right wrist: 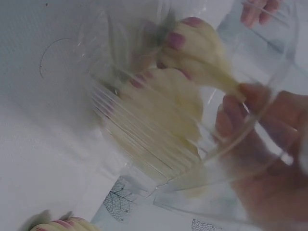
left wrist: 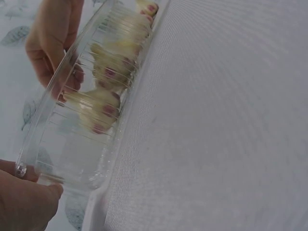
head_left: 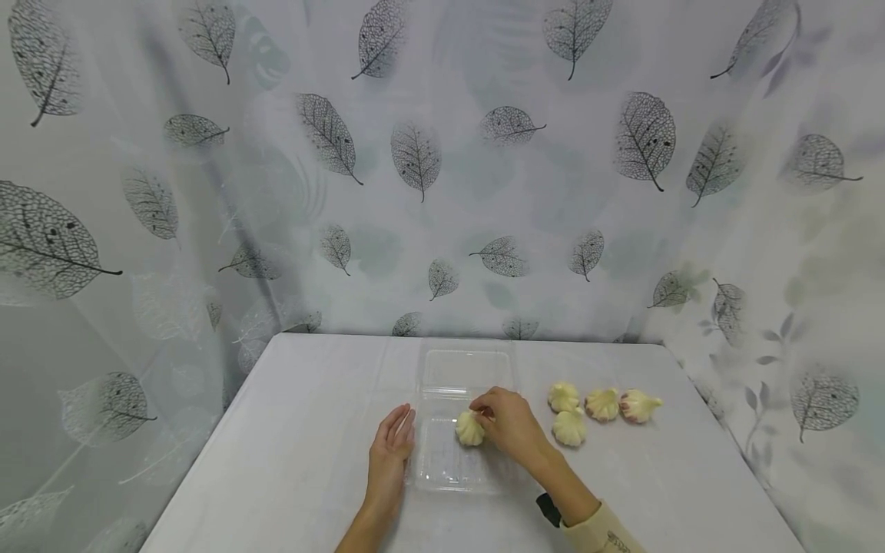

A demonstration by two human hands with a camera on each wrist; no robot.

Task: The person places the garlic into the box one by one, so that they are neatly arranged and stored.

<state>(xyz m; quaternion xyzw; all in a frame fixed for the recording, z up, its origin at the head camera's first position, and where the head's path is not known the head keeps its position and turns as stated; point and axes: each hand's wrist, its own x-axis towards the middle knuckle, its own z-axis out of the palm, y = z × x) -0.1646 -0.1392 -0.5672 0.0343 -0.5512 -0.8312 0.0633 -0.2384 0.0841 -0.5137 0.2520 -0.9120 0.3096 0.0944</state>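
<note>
A clear plastic clamshell box (head_left: 449, 485) lies open on the table, its lid folded out toward the back. At its left edge is my left hand (head_left: 389, 461), its thumb and a finger (left wrist: 19, 169) on either side of the rim in the left wrist view. My right hand (head_left: 512, 426) reaches over the box and pinches the stem of a garlic bulb (head_left: 469, 428) with thumb and fingertips. Through the ridged wall in the right wrist view, another garlic bulb (right wrist: 163, 113) sits close beside the pinched one; in the head view the right hand may hide it.
Several more garlic bulbs (head_left: 601, 405) lie grouped on the white tabletop (head_left: 297, 430), right of the box. A leaf-patterned curtain (head_left: 442, 192) hangs behind the table and along both sides.
</note>
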